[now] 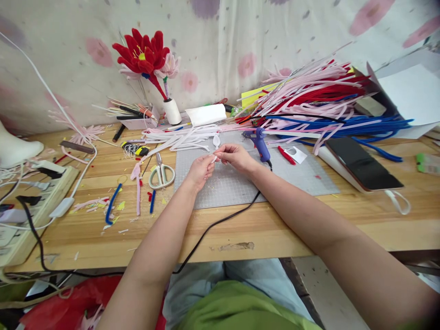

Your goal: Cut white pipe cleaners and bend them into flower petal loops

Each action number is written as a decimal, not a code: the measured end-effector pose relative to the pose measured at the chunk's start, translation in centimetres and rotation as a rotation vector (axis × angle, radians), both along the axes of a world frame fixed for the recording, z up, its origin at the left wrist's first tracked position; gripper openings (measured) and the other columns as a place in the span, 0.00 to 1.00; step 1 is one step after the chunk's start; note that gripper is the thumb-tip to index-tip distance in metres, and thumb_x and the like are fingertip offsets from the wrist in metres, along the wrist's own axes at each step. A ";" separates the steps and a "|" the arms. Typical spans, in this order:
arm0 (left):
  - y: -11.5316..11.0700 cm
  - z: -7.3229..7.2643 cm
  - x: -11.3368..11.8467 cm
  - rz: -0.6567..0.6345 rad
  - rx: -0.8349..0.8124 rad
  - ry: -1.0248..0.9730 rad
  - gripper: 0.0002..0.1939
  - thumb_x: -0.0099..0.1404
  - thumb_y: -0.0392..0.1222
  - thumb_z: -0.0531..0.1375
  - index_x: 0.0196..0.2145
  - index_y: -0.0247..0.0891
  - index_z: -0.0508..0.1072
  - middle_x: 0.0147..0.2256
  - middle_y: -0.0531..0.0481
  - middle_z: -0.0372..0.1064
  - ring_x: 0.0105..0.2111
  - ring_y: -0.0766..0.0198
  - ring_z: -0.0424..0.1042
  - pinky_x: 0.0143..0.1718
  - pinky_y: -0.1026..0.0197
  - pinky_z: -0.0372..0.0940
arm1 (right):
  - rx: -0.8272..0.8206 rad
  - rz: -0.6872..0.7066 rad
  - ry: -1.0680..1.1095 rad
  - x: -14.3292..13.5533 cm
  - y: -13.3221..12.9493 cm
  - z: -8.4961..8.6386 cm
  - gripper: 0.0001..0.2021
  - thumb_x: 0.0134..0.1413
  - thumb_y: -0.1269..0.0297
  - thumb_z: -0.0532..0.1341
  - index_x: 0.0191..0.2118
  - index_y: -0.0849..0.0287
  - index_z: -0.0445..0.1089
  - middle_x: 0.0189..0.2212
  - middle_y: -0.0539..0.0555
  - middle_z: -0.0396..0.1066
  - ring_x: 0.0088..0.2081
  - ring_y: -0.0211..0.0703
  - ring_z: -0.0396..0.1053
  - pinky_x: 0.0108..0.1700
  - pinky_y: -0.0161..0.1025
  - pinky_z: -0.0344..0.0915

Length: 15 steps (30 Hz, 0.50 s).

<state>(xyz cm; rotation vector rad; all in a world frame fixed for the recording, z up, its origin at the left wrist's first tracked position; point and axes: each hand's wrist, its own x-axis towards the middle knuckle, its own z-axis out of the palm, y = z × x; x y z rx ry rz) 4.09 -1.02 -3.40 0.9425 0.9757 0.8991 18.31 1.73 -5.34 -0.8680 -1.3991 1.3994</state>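
Over the grey cutting mat [302, 181], my left hand [201, 171] and my right hand [236, 158] meet with their fingertips nearly touching. Both pinch a white pipe cleaner [216, 141], whose flat, looped end sticks up past the fingers. The rest of it is mostly hidden in my grip. A blue glue gun [260, 144] lies just right of my right hand. Left of my left hand rest white-handled scissors [161, 176]. Behind the hands, a bundle of white pipe cleaners [185, 137] spreads along the mat's far edge.
Pink, red and blue pipe cleaners [319, 101] are heaped at the back right, behind a phone [364, 162]. A red fuzzy flower [142, 55] stands in a white holder [172, 112]. A power strip [37, 206] sits at left; a black cord [220, 222] crosses the table front.
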 end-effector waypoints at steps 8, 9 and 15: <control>-0.1 0.1 0.5 0.061 0.055 -0.041 0.10 0.60 0.42 0.56 0.26 0.33 0.65 0.15 0.61 0.46 0.12 0.80 0.43 0.13 0.71 0.38 | 0.118 -0.067 -0.045 -0.4 -0.1 0.3 0.17 0.39 0.50 0.64 0.24 0.60 0.64 0.21 0.48 0.64 0.21 0.30 0.54 0.25 0.33 0.53; -0.1 0.1 0.6 0.055 0.034 -0.046 0.10 0.60 0.42 0.56 0.26 0.33 0.65 0.15 0.61 0.46 0.12 0.79 0.43 0.13 0.72 0.38 | 0.135 -0.085 -0.069 -0.5 -0.1 0.3 0.17 0.40 0.50 0.64 0.24 0.60 0.63 0.21 0.48 0.64 0.21 0.30 0.54 0.25 0.33 0.54; 0.2 -0.1 0.5 0.022 -0.022 -0.039 0.08 0.61 0.41 0.55 0.28 0.33 0.65 0.17 0.61 0.48 0.13 0.79 0.46 0.13 0.72 0.38 | 0.216 -0.198 -0.191 -0.7 0.3 -0.3 0.13 0.44 0.55 0.61 0.24 0.60 0.63 0.21 0.49 0.64 0.23 0.33 0.57 0.26 0.34 0.55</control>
